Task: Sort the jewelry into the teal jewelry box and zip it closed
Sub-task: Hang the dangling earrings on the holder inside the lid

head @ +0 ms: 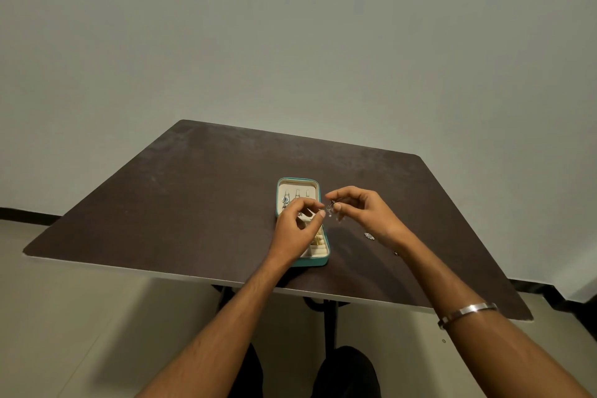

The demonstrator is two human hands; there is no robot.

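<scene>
The teal jewelry box [281, 187] lies open on the dark table [193, 197], its cream lining showing; a blue-stoned piece [285, 200] sits in its far half and gold pieces [319, 240] in its near half. My left hand [298, 226] hovers over the box and hides much of it. My right hand [361, 212] is just right of the box. Both hands pinch one small silver sparkling piece [329, 210] between their fingertips, held above the box's right edge. Another silver piece [369, 236] lies on the table by my right wrist.
A tiny dark item [396, 253] lies on the table right of my right forearm. I wear a silver bangle [468, 312] on that forearm. The near table edge [161, 273] runs below the box. A plain wall stands behind.
</scene>
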